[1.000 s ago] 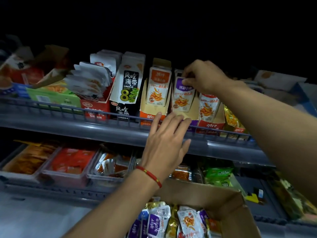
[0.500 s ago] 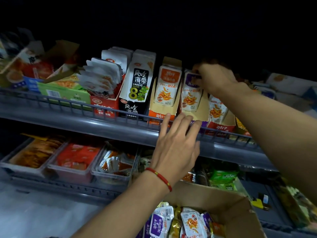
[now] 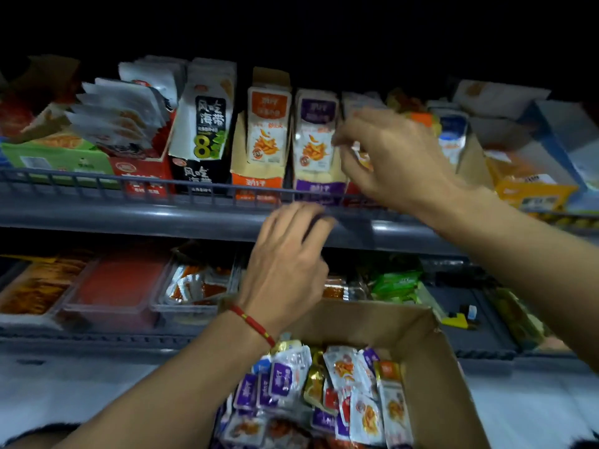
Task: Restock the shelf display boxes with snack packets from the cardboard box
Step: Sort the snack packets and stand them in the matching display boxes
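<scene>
On the upper shelf stand the orange display box [image 3: 256,186] and the purple display box [image 3: 319,187], each with upright snack packets. My right hand [image 3: 389,157] is just right of the purple box, hiding most of the red display box [image 3: 353,191]. Its thumb and fingers pinch a small white and orange snack packet [image 3: 360,153]. My left hand [image 3: 288,260], with a red string bracelet, is at the shelf's front rail, fingers bent and blurred, with nothing seen in them. Below, the open cardboard box [image 3: 421,335] holds several loose packets [image 3: 340,377].
A grey wire rail [image 3: 97,183] runs along the upper shelf. Left of the orange box stand a black seaweed box [image 3: 201,124], fanned white packets [image 3: 113,115] and a green box [image 3: 58,157]. A yellow box [image 3: 531,186] sits at the right. Clear trays [image 3: 120,286] and green packets [image 3: 398,283] fill the lower shelf.
My right hand moved from the top of the purple packets rightward and down to the red box. My left hand's fingers went from straight on the rail to bent.
</scene>
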Demonstrator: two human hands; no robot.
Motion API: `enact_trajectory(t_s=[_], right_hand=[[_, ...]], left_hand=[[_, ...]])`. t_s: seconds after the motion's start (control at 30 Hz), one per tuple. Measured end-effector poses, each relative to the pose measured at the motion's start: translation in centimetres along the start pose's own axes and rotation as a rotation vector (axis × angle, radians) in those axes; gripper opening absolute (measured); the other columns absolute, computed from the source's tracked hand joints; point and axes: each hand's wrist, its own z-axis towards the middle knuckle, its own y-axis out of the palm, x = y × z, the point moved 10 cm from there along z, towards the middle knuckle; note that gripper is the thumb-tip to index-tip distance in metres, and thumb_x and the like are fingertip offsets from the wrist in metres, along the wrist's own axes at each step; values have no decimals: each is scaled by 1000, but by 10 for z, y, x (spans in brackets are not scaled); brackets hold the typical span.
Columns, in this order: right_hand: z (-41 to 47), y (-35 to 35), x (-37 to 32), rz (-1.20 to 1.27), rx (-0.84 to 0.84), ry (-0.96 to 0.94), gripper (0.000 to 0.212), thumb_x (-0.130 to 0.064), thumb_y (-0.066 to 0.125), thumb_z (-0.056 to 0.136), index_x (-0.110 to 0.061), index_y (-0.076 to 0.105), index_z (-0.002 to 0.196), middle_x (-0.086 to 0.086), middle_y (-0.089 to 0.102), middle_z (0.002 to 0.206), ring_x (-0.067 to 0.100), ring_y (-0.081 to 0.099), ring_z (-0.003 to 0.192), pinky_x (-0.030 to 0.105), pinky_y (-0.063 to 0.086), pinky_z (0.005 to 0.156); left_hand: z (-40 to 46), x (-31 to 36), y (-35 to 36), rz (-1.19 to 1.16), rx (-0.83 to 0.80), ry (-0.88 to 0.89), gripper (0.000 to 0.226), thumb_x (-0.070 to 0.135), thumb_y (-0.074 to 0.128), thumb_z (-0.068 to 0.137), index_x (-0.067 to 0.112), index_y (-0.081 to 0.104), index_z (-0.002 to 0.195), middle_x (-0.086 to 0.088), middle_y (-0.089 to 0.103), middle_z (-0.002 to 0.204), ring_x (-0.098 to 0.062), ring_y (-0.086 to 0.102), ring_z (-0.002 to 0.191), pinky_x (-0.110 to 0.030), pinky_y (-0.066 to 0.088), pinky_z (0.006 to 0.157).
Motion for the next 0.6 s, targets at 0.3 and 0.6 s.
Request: enact_trajectory(t_s=[0.3, 0.6], right_hand=[[-196, 85, 4, 142, -523, 152, 21, -31, 49, 94, -23, 66, 102, -2, 65, 98, 25, 66, 82, 40, 54, 61], [-226, 106, 43, 332, -611, 366, 17, -34, 56, 94, -29, 70, 102, 0, 72, 97, 26, 67, 84, 44, 59, 71]], left_hand=[[-127, 60, 163, -213, -855, -6, 29, 25, 57, 89, 20, 67, 117, -3, 66, 117, -23, 55, 116, -32, 43, 100], [-151, 93, 275, -189, -1001, -211, 28, 12, 57, 90, 8, 64, 117, -22, 63, 122, -29, 60, 101, -38, 51, 94]])
